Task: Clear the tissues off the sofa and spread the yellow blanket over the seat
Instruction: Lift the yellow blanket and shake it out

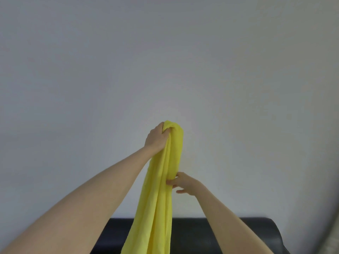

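The yellow blanket [161, 189] hangs bunched in a long vertical fold in front of the wall. My left hand [156, 137] grips its top end, raised high with the arm stretched out. Lower down, my right hand [183, 182] pinches an edge fold on the blanket's right side between thumb and fingers. The blanket's lower part runs out of the frame's bottom edge. Behind it, only the top of the black sofa's [220, 233] backrest shows. The seat and any tissues are out of view.
A plain pale grey wall [165, 61] fills most of the view. A light-coloured curtain or wall edge [330, 226] runs down the far right, next to the sofa's right end.
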